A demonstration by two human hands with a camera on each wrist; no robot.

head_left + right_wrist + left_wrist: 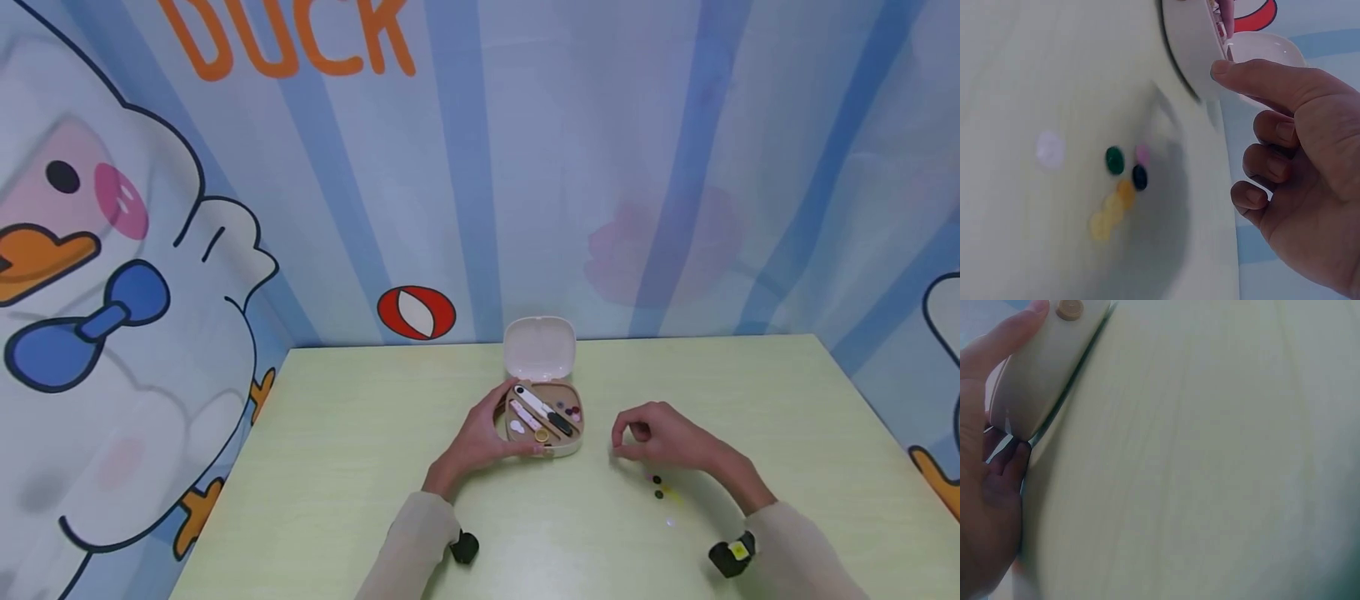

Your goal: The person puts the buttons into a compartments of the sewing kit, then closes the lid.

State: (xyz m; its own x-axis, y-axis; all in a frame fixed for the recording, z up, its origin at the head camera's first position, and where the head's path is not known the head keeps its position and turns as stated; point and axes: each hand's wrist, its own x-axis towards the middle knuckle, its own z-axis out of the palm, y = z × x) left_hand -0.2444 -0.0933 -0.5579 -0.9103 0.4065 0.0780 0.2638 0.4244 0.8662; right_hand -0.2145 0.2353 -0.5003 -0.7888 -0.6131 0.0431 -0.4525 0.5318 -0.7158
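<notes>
My left hand [480,429] grips a small cream sewing case [566,450], thumb along its front and fingers round its left side. The white lid [540,348] stands raised at the back. Inside lie a white tool with a black end [543,408], a slim pink-and-white item [523,414], a round gold piece [542,435] and several small buttons [573,412]. To the right of the case my right hand [667,435] hovers over the table, thumb and index tips close together, other fingers curled. I cannot tell whether a small thing is between those tips.
Loose buttons lie on the pale wooden table [360,400] under my right hand: a green button [1115,160], a dark button [1140,177], a pink button [1142,154], a white button [1050,150] and several yellow-orange buttons [1114,208]. A printed cloth backdrop [525,167] rises behind the table.
</notes>
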